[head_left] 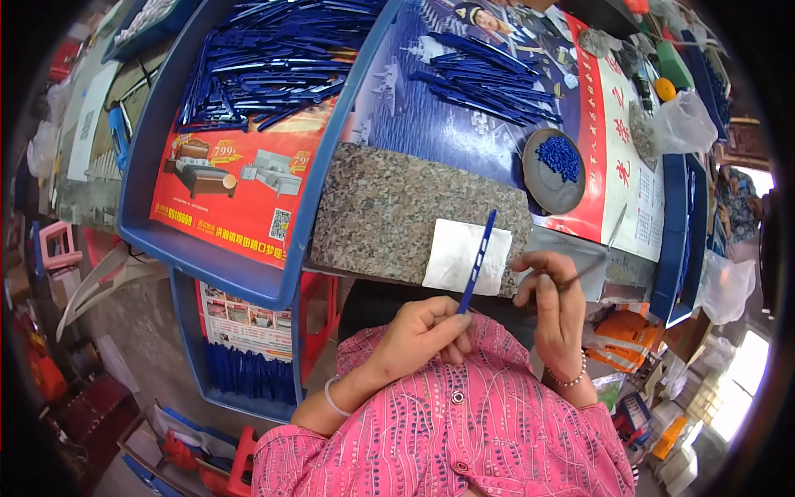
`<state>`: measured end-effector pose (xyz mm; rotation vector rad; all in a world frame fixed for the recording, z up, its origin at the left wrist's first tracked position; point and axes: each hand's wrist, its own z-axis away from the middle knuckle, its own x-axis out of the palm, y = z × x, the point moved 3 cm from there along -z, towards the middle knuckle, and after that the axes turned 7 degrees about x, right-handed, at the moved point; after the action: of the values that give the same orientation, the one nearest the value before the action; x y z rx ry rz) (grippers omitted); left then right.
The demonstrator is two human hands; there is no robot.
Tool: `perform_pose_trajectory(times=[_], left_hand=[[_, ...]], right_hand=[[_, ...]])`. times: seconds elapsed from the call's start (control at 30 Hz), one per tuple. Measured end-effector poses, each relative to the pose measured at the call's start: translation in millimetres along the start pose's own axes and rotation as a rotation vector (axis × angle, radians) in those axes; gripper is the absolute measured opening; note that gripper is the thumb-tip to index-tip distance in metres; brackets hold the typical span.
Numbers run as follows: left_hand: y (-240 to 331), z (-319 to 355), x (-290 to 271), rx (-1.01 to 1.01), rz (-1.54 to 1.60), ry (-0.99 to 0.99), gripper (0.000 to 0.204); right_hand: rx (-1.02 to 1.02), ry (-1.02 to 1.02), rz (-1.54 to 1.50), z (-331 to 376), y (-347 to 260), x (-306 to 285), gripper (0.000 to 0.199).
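My left hand [429,330] is closed on the lower end of a slim blue pen-like stick [478,261] with pale slots along its side. The stick points up and away over a white paper sheet [447,253] at the stone slab's front edge. To the right, my right hand [553,298] is raised with curled fingers, apart from the stick. A thin greyish streak runs from its fingers toward the upper right; I cannot make out what it is. Beyond that hand stands a round dish [537,186] with small blue beads [559,159].
A large blue tray [305,211] of blue sticks [265,62] fills the left. More sticks [489,79] lie on a printed sheet beyond the speckled slab [397,199]. A lower blue tray [189,340] sits below left, another narrow blue tray [672,257] at right.
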<state>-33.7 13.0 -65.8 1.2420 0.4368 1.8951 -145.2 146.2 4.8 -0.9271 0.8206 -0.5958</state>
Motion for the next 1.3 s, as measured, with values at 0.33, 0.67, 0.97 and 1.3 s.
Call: perform_pose_trajectory(times=[0.33,0.67,0.97,1.3], left_hand=[[-0.8,4.1,11.1,-0.114,0.432,-0.306,0.026],[-0.9,-9.6,17.7,-0.038,0.618,-0.214,0.024],[-3.7,-13.2,16.5,-0.077,0.699,-0.193,0.019],[19.9,-5.3,27.9,0.205,-0.144,0.089,0.013]], right_hand=[[0.437,-0.354,-0.643,-17.7,4.4,17.2,0.021],[0.386,-0.434,-0.601,-25.0,12.7,19.3,0.023],[0.31,-0.44,-0.548,-24.9,17.5,18.6,0.024],[0.265,-0.382,-0.621,-17.6,4.5,6.5,0.013]])
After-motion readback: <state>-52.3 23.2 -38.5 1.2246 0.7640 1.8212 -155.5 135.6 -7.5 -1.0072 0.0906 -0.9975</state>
